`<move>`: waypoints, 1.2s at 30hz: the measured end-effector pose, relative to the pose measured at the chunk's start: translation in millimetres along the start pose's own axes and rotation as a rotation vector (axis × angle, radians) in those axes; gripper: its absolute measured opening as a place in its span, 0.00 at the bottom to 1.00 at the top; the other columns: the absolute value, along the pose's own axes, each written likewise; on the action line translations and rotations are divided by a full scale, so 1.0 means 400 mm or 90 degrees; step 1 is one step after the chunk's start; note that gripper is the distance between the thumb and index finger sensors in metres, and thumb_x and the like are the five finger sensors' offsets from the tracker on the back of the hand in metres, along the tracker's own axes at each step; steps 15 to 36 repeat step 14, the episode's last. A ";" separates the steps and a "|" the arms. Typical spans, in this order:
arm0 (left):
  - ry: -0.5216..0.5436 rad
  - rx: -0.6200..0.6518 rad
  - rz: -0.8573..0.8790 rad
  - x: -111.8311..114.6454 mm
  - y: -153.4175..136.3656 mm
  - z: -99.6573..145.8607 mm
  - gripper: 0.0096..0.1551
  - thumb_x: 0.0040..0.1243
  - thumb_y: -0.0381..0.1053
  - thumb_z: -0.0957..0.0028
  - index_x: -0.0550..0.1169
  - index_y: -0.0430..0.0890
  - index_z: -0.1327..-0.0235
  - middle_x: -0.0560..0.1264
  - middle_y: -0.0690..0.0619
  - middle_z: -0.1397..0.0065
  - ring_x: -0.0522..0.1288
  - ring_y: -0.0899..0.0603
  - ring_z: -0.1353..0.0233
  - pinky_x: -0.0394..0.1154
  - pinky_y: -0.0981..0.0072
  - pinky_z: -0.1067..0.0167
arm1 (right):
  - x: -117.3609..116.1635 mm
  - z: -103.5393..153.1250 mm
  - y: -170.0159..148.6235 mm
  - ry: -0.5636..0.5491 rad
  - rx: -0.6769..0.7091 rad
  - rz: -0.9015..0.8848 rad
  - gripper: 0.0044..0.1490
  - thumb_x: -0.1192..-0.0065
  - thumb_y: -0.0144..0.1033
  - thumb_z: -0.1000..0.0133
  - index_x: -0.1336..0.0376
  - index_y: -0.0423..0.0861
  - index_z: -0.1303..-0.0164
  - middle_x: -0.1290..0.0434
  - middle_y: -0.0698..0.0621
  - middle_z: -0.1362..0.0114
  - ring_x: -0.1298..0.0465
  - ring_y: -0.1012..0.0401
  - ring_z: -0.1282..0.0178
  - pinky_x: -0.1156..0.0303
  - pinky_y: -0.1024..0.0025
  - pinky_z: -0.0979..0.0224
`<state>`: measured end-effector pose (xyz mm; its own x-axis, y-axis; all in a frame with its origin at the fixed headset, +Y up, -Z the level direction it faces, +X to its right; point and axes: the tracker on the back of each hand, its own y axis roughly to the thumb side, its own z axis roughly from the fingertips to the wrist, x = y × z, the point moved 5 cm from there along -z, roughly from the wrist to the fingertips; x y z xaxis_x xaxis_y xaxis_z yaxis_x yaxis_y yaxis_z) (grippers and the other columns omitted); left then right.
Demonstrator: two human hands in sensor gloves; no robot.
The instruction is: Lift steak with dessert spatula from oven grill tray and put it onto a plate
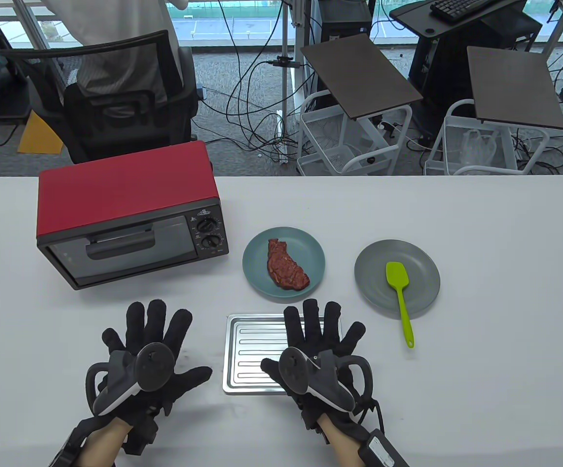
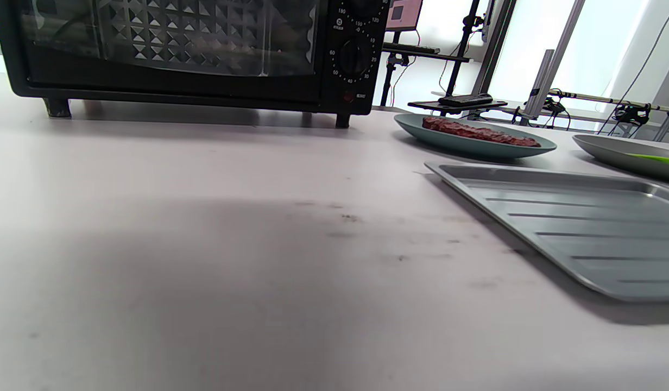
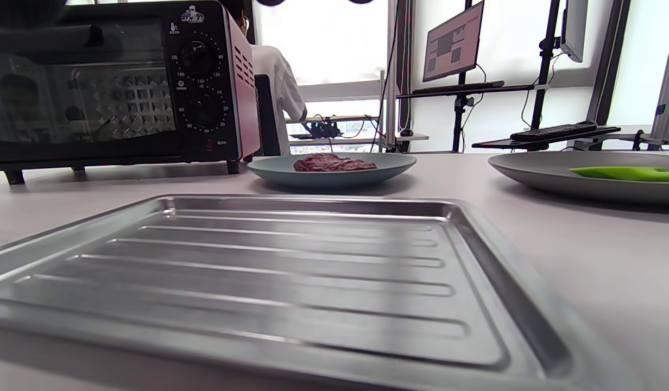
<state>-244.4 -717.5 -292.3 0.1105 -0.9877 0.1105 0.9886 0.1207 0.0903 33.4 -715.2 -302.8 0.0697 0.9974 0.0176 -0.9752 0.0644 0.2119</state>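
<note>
The brown steak (image 1: 286,265) (image 2: 478,132) (image 3: 333,162) lies on a blue-green plate (image 1: 262,248) (image 2: 421,132) (image 3: 269,168) at the table's middle. A green dessert spatula (image 1: 400,296) (image 3: 622,173) rests on a grey plate (image 1: 422,272) (image 3: 535,171) to the right, its handle sticking out over the near rim. The steel grill tray (image 1: 249,352) (image 2: 579,222) (image 3: 269,271) has nothing on it. My right hand (image 1: 317,340) lies flat with spread fingers over the tray's right part. To the tray's left, my left hand (image 1: 152,335) is spread flat on the table. Neither hand holds anything.
A red toaster oven (image 1: 130,214) (image 2: 193,49) (image 3: 117,81) stands at the back left with its glass door closed. Beyond the table's far edge are an office chair (image 1: 116,97), white carts and cables.
</note>
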 end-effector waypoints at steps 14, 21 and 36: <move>-0.002 -0.012 -0.014 0.004 -0.002 -0.003 0.65 0.42 0.94 0.67 0.32 0.71 0.26 0.24 0.56 0.15 0.24 0.33 0.13 0.35 0.16 0.31 | 0.000 0.000 0.001 0.001 0.001 0.001 0.65 0.58 0.81 0.48 0.69 0.49 0.14 0.69 0.40 0.11 0.70 0.33 0.17 0.66 0.15 0.30; -0.002 -0.012 -0.014 0.004 -0.002 -0.003 0.65 0.42 0.94 0.67 0.32 0.71 0.26 0.24 0.56 0.15 0.24 0.33 0.13 0.35 0.16 0.31 | 0.000 0.000 0.001 0.001 0.001 0.001 0.65 0.58 0.81 0.48 0.69 0.49 0.14 0.69 0.40 0.11 0.70 0.33 0.17 0.66 0.15 0.30; -0.002 -0.012 -0.014 0.004 -0.002 -0.003 0.65 0.42 0.94 0.67 0.32 0.71 0.26 0.24 0.56 0.15 0.24 0.33 0.13 0.35 0.16 0.31 | 0.000 0.000 0.001 0.001 0.001 0.001 0.65 0.58 0.81 0.48 0.69 0.49 0.14 0.69 0.40 0.11 0.70 0.33 0.17 0.66 0.15 0.30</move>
